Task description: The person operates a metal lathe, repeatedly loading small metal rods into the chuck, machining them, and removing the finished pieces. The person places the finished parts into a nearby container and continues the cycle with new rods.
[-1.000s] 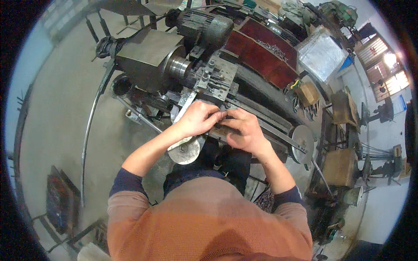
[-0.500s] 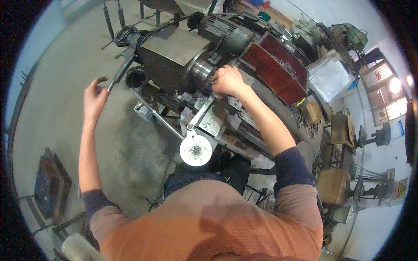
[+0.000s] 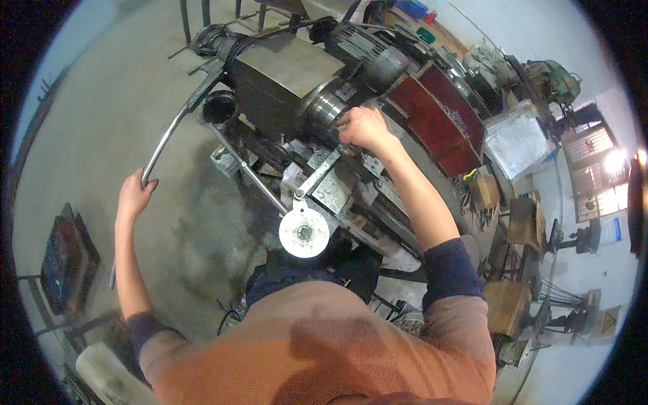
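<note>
My left hand [image 3: 137, 196] is wrapped round a long thin metal bar [image 3: 169, 130], which runs from a fitting at the far left end of a lathe [image 3: 270, 88]. Beyond that hand, the bar's lower end shows beside my forearm. At the lathe's shiny round chuck [image 3: 325, 108], my right hand [image 3: 366, 128] has its fingers curled in against the front face. Whatever those fingertips hold is hidden from here. Nearer to me, a white round dial-like disc [image 3: 304, 233] sits below a flat metal arm [image 3: 318, 174] on the carriage.
Behind the lathe stand a motor [image 3: 378, 64] and a dark red tray [image 3: 439, 121]. A silvery wrapped sheet [image 3: 518, 140] lies to their right. Farther right are brown boxes [image 3: 507, 307] on a bench. A slanting metal rod [image 3: 250, 172] crosses the lathe's front.
My left hand has come down and nearer along the bar, and its fingers have closed round it. My right hand stays at the chuck. The whole view has shifted slightly.
</note>
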`<state>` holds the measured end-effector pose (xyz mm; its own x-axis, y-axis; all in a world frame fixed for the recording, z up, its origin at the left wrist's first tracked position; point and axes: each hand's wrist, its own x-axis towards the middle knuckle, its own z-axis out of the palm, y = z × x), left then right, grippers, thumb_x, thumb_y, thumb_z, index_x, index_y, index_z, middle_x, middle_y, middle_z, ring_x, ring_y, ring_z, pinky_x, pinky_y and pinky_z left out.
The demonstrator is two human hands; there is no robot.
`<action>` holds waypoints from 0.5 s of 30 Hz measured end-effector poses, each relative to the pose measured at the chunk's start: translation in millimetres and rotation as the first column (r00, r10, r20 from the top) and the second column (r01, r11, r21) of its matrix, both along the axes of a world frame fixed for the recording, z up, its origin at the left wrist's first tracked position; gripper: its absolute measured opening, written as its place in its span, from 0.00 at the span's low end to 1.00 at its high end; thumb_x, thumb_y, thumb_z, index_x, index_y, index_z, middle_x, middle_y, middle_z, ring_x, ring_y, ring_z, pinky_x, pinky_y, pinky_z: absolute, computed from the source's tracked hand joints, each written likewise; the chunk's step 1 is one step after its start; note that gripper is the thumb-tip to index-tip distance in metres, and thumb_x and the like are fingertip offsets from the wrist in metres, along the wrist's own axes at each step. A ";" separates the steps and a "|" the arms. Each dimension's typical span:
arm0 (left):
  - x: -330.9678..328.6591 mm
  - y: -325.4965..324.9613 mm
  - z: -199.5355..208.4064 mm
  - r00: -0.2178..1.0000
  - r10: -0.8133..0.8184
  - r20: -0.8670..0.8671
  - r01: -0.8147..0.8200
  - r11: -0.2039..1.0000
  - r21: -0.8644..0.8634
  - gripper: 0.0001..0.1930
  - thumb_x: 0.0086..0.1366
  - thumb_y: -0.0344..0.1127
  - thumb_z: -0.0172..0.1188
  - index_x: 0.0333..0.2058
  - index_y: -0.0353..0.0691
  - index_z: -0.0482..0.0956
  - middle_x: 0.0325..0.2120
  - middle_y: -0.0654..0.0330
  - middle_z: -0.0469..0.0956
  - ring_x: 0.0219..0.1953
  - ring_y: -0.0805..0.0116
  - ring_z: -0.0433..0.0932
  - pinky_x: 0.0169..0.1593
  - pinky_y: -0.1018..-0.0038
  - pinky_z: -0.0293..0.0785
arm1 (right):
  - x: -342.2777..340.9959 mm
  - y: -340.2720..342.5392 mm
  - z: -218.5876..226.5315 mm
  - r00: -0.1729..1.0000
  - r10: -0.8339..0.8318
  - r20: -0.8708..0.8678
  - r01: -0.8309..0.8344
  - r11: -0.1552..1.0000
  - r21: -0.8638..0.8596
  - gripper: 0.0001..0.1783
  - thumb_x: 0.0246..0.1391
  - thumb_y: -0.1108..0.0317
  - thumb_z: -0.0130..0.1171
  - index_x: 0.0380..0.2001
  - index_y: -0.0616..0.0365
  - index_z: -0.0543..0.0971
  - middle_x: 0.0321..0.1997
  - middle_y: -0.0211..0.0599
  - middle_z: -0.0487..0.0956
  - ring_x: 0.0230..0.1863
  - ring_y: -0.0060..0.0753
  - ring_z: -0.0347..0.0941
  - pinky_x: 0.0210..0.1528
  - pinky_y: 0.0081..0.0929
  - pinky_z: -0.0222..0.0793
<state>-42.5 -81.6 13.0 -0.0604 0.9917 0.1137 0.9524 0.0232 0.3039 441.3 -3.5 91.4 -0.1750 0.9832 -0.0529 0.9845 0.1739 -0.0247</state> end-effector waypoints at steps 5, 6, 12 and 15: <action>-5.3 22.2 -11.9 0.988 0.027 -0.155 -0.031 0.999 -0.028 0.10 0.49 0.35 0.58 0.28 0.35 0.72 0.25 0.46 0.75 0.31 0.47 0.74 0.35 0.59 0.70 | 8.3 16.1 -4.6 0.988 0.055 -0.141 -0.065 0.996 -0.066 0.17 0.26 0.62 0.58 0.26 0.54 0.81 0.27 0.48 0.78 0.32 0.46 0.75 0.39 0.34 0.71; -3.8 24.4 -8.4 0.975 0.032 -0.219 -0.041 0.999 -0.035 0.09 0.48 0.34 0.58 0.27 0.35 0.73 0.26 0.46 0.75 0.32 0.48 0.74 0.35 0.60 0.70 | 8.8 15.9 -6.5 0.983 0.040 -0.178 -0.052 0.996 -0.066 0.14 0.25 0.62 0.59 0.22 0.56 0.80 0.26 0.48 0.77 0.31 0.47 0.75 0.38 0.36 0.71; -101.1 105.8 9.5 0.820 0.100 -0.563 -0.072 0.995 0.071 0.03 0.49 0.30 0.53 0.23 0.37 0.74 0.24 0.49 0.76 0.31 0.52 0.76 0.34 0.62 0.72 | 2.6 9.3 0.0 0.980 0.052 -0.193 -0.059 0.998 -0.033 0.16 0.25 0.64 0.57 0.24 0.58 0.81 0.24 0.51 0.77 0.30 0.48 0.75 0.37 0.35 0.71; -139.5 150.7 2.1 0.773 0.080 -0.630 -0.038 0.996 0.079 0.03 0.49 0.29 0.52 0.23 0.38 0.74 0.23 0.50 0.76 0.29 0.53 0.76 0.32 0.62 0.72 | 1.1 10.2 1.9 0.977 0.048 -0.209 -0.055 0.998 -0.029 0.16 0.25 0.64 0.57 0.24 0.58 0.81 0.24 0.51 0.77 0.29 0.47 0.75 0.37 0.35 0.71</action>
